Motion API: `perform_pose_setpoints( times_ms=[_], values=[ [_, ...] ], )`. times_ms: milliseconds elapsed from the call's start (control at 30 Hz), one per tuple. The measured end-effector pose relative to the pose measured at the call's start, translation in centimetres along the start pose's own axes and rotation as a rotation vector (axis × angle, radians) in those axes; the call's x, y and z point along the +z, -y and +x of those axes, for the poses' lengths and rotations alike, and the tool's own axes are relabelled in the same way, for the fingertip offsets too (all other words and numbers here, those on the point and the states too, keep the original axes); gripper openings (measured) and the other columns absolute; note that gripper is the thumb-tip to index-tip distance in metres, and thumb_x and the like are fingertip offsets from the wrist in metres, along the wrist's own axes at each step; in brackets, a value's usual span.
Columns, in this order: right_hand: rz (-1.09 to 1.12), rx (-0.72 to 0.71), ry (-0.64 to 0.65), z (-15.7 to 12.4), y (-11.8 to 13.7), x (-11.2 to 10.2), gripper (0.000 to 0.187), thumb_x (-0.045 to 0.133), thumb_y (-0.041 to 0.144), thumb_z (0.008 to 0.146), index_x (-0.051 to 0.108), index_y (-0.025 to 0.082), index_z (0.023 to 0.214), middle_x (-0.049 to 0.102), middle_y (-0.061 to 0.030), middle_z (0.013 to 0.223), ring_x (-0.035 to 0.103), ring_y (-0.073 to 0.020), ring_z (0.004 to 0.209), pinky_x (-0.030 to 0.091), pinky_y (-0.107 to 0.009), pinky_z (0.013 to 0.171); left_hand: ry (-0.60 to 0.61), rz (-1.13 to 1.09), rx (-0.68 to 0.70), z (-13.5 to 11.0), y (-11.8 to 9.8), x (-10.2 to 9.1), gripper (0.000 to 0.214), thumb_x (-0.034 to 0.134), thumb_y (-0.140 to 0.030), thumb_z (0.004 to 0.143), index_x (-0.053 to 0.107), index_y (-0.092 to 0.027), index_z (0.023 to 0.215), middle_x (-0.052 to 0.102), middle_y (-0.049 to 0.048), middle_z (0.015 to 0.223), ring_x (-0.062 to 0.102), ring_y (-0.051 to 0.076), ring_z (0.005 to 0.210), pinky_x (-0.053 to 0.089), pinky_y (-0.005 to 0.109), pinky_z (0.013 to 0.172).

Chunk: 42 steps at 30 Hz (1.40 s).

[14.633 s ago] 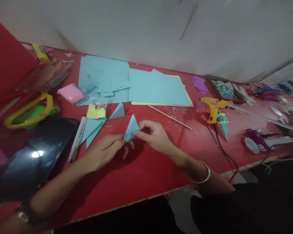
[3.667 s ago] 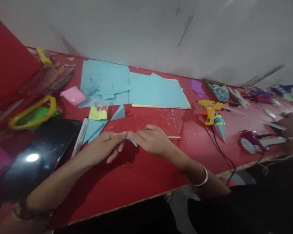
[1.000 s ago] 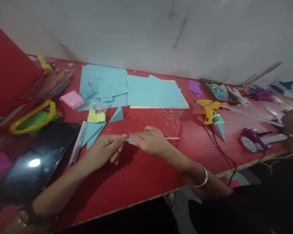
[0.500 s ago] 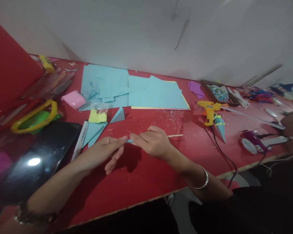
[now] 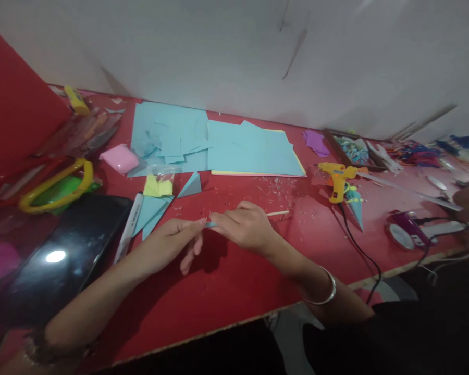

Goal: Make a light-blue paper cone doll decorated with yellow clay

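Over the middle of the red table (image 5: 219, 312), my two hands meet at a small piece of blue paper (image 5: 210, 224), mostly covered by fingers. My left hand (image 5: 180, 239) pinches its left end between thumb and forefinger, the other fingers hanging loosely below. Curled close beside it, my right hand (image 5: 244, 226) grips the paper from the right. A thin pale stick (image 5: 277, 213) juts out past the right hand's knuckles; whether the fingers hold it is hidden. Folded blue paper pieces (image 5: 151, 213) and a small blue paper cone (image 5: 190, 185) lie beyond my left hand.
Blue sheets (image 5: 250, 148) lie along the wall. At right are a yellow glue gun (image 5: 337, 179), its black cord, a purple device (image 5: 408, 229) and a box of scraps (image 5: 352, 151). At left are a black phone (image 5: 58, 255), a white pen-like stick (image 5: 128, 226) and a pink packet (image 5: 119, 158).
Both hands keep hold of the blue paper. The left hand's loose fingers have shifted slightly, and the pale stick's tip has drawn a little left and up. The view has shifted slightly.
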State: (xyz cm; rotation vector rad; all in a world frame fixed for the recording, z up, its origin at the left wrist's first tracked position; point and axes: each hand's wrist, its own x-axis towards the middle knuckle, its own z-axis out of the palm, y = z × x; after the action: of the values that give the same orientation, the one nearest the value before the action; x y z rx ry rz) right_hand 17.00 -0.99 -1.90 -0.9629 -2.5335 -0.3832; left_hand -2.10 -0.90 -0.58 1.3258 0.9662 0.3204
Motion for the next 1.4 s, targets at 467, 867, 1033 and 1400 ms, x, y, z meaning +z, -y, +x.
perform_pose_setpoints(
  times_ms=[467,867,1033,1400],
  values=[
    [0.236,0.311,0.381,0.5,-0.6,-0.4,0.032,0.039,0.040,0.091,0.058,0.021,0.108,0.072,-0.0014,0.088,0.060,-0.0142,0.067,0.032,-0.028,0.060,-0.316,0.802,0.286,0.4,0.4,-1.0,0.033,0.036,-0.043,0.087,0.060,-0.020,0.092,0.066,0.0015,0.077,0.059,0.017,0.065,0.040,0.028,0.057],
    [0.304,0.649,0.343,0.0,-1.6,0.4,0.063,0.048,0.029,0.081,0.027,0.012,0.138,0.058,-0.0166,0.117,0.057,-0.0274,0.096,0.045,-0.036,0.070,-0.714,1.223,0.373,1.3,2.1,-1.7,0.037,0.045,-0.028,0.082,0.053,-0.020,0.118,0.045,0.0155,0.131,0.037,0.036,0.124,0.031,0.055,0.100],
    [0.286,0.635,0.300,0.0,-1.4,0.4,0.061,0.044,0.028,0.083,0.026,0.011,0.138,0.061,-0.0151,0.108,0.056,-0.0262,0.093,0.045,-0.036,0.070,-0.684,1.316,0.309,1.4,2.4,-1.0,0.041,0.039,-0.028,0.087,0.048,-0.018,0.125,0.041,0.0167,0.137,0.031,0.034,0.130,0.021,0.059,0.103],
    [0.292,0.685,0.197,0.4,-1.4,-0.2,0.054,0.038,0.025,0.081,0.034,0.011,0.133,0.061,-0.0102,0.093,0.056,-0.0198,0.077,0.042,-0.031,0.062,-0.633,1.299,0.312,1.4,2.3,-1.0,0.038,0.037,-0.028,0.084,0.054,-0.014,0.115,0.054,0.0146,0.123,0.046,0.032,0.117,0.020,0.056,0.103]
  ],
)
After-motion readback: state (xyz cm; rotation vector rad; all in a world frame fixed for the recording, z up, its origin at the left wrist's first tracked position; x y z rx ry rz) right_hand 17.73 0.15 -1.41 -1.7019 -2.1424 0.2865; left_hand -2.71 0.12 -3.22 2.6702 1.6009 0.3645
